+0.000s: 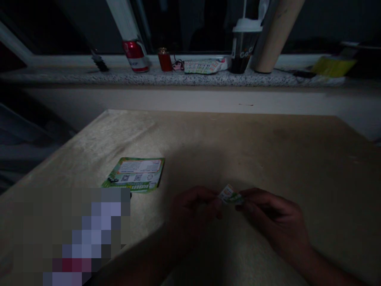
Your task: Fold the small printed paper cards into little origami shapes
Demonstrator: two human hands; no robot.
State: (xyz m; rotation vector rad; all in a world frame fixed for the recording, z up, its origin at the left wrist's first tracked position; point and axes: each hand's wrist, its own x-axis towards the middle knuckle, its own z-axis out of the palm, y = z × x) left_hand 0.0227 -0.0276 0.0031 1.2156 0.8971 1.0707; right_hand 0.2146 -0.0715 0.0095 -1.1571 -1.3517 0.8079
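Between my two hands, above the table (190, 131), is a small white and green printed piece (228, 194), perhaps paper or a small packet; the dim light hides its exact kind. My left hand (196, 206) pinches its left side between thumb and fingers. On the right side, my right hand (274, 214) grips it with thumb and forefinger. Left of my hands lies a flat green printed card or packet (138, 174), with text and several square codes facing up. Neither hand touches that one.
Along the speckled windowsill (214, 81) stand a red and white can (135, 57), a small red bottle (164, 60), a crumpled wrapper (205, 66), a lidded cup of dark drink (241, 51), a cardboard tube (275, 39) and a yellow item (333, 66). The lower left is pixelated.
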